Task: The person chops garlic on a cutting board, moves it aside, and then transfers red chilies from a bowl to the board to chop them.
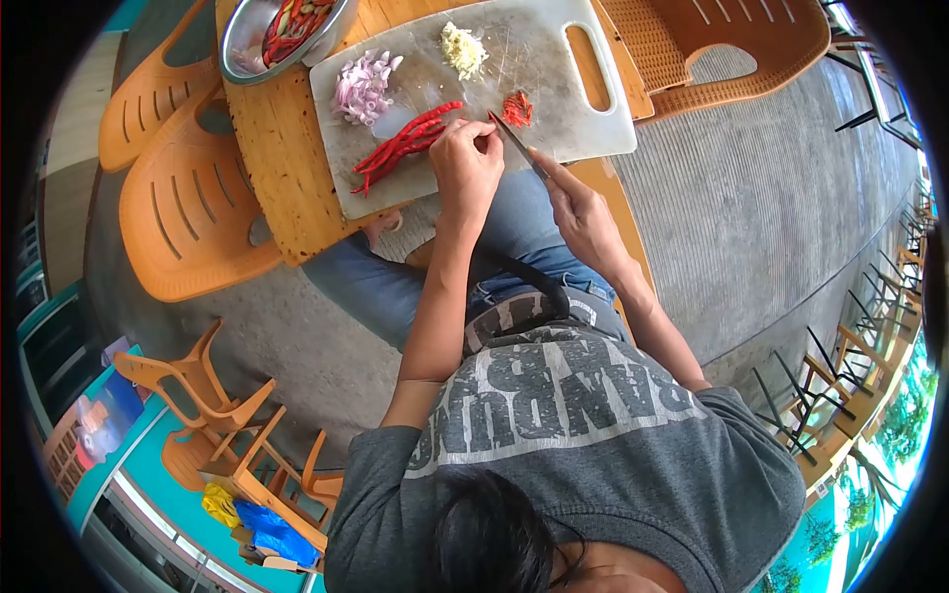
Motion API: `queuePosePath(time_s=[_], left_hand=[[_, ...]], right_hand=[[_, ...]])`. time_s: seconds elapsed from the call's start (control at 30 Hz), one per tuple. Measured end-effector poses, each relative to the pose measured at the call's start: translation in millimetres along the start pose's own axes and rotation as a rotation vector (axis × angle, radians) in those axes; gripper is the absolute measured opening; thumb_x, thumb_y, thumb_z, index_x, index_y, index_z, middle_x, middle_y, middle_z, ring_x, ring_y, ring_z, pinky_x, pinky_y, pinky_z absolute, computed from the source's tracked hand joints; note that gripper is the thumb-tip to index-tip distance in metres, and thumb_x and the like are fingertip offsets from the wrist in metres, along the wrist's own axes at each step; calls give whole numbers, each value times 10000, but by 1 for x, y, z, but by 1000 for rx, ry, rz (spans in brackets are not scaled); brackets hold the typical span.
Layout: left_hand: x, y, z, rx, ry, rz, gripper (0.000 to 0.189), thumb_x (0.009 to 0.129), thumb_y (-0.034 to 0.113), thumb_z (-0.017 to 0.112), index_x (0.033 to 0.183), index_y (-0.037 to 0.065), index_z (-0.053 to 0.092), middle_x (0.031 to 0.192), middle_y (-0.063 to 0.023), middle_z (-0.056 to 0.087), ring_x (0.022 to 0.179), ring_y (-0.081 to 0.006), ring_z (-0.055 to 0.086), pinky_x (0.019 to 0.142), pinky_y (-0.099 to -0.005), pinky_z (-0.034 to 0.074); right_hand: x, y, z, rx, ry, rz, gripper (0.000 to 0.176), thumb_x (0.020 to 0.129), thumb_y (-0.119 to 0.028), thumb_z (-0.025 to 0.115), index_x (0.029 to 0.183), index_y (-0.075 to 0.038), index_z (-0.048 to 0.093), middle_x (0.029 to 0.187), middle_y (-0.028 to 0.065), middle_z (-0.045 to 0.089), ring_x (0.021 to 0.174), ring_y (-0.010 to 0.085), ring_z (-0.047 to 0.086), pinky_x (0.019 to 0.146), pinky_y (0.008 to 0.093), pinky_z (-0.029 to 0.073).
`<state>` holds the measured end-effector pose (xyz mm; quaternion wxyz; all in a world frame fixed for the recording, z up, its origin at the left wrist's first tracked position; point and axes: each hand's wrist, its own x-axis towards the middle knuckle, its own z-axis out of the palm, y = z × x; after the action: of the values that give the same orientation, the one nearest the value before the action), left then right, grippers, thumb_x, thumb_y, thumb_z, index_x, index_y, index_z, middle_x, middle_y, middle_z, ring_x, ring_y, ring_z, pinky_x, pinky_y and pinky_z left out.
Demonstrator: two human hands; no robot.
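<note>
My left hand (467, 168) is closed on a red chili (492, 117), whose tip sticks out beside the fingers over the white cutting board (539, 49). My right hand (585, 212) grips a knife (522, 148), its blade slanting toward that chili tip. Several whole red chilies (400, 146) lie on the board just left of my left hand. Beyond the blade sits a small heap of chopped red chili (517, 109). Sliced shallots (366, 87) are piled at the board's left side, and minced garlic (462, 51) lies near its far edge.
A metal bowl (237, 54) with red pieces in it stands on the wooden table (287, 178), left of the board. Orange plastic chairs (188, 198) are at the left, and a woven-pattern chair (692, 49) stands to the right.
</note>
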<state>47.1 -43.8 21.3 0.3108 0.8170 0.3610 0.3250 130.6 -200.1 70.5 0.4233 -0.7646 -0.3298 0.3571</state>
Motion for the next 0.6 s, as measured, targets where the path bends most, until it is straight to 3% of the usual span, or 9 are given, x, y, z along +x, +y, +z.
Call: queuePosePath(time_s=[0.37, 0.6], left_hand=[[1, 3, -2, 4, -61, -44, 67, 765, -12, 711, 829, -33, 707, 765, -177, 661, 683, -324, 669, 642, -394, 529], [-1, 2, 2, -35, 30, -38, 40, 776, -3, 715, 799, -27, 693, 731, -173, 656, 667, -334, 661, 626, -410, 518]], right_hand=[[25, 5, 24, -96, 62, -89, 415, 1002, -132, 492, 1410, -182, 547, 752, 277, 623, 708, 433, 647, 668, 477, 495], [1, 9, 20, -96, 46, -61, 407, 999, -104, 502, 1401, -137, 555, 724, 262, 605, 661, 383, 638, 654, 446, 495]])
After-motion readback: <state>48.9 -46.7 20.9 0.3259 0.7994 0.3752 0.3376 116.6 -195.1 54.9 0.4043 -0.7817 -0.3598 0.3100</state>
